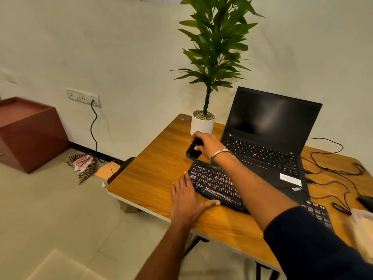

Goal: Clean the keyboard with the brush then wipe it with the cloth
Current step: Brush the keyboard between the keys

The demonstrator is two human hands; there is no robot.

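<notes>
1. One maroon cabinet point(30, 134) stands on the floor at far left, against the wall.
2. Wall socket panel point(83, 97) has a black cable point(93, 130) plugged in, hanging down to the floor.
3. Checked rag point(82, 164) lies crumpled on the floor near the wall, just left of the table.
4. Wooden table point(153, 168) carries everything else.
5. Left hand point(186, 201) lies flat on the table with fingers straight and spread, holding nothing; fingertips and thumb touch the left end of the keyboard.
6. Keyboard point(214, 182) is black with pale legends, lying at an angle on the table in front of the laptop; the right forearm crosses over its middle.
7. Brush point(193, 150) is a dark object, blurred, just beyond the keyboard's far left corner, near the pot.
8. Right hand point(205, 144) has its fingers curled round the brush, gripping it from above; a metal bangle sits on the wrist and a dark sleeve covers the upper arm.
9. White pot point(202, 124) with a tall green plant stands at the table's back corner.
10. Open black laptop point(268, 146) with a dark screen sits right of the pot.
11. Black wires point(333, 170) trail over the table at right, beside a dark mouse point(366, 201).
12. Pale cloth point(361, 229) lies at the far right edge, blurred and partly cut off.
</notes>
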